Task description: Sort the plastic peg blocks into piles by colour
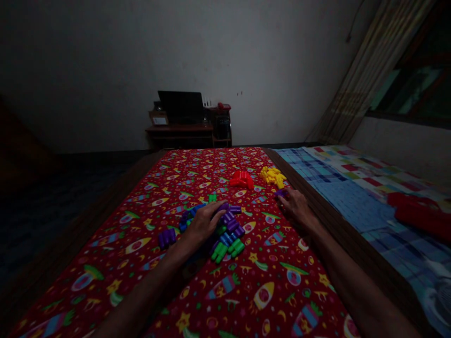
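A mixed heap of plastic toy blocks in purple, blue and green lies on a red patterned cloth. My left hand is over this heap, thumb and fingers closed about a purple block. More purple blocks and green blocks lie to its right and nearer to me, and a separate purple block is on its left. Farther right, my right hand pinches another purple block at the cloth, just below a pile of yellow blocks. Red blocks form their own group left of the yellow ones.
Beyond the cloth's far end, a dark monitor stands on a small desk against the wall. To the right is a bed-like surface with a blue checked cover and a red cloth item. A curtain hangs beside the window.
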`<control>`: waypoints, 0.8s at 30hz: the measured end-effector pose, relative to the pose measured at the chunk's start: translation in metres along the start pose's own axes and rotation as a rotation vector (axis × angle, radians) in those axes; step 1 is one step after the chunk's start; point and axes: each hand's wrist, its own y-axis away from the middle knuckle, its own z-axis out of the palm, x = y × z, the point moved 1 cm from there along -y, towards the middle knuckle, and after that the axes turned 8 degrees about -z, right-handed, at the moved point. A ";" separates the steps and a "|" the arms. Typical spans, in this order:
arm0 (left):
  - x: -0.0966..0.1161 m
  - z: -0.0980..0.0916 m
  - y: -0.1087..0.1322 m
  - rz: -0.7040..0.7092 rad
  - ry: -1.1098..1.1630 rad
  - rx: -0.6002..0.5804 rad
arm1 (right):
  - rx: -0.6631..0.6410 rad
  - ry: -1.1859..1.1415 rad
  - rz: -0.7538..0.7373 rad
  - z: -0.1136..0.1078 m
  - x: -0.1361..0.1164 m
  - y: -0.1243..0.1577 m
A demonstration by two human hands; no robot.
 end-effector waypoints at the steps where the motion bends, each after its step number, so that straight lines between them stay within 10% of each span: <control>1: 0.000 0.001 0.000 -0.005 0.004 -0.005 | 0.017 0.008 -0.010 0.000 -0.002 0.000; 6: 0.007 0.007 0.003 -0.073 0.058 -0.052 | 0.125 -0.377 -0.086 -0.013 -0.057 0.000; 12: 0.022 0.014 0.009 -0.134 0.267 -0.156 | -0.353 -0.896 -0.472 -0.021 -0.134 0.012; 18: 0.008 0.003 0.008 0.074 0.039 -0.112 | -0.197 -0.675 -0.202 -0.012 -0.072 -0.014; 24: -0.014 0.010 0.012 0.131 -0.179 -0.150 | -0.419 -0.200 0.028 -0.017 0.009 -0.020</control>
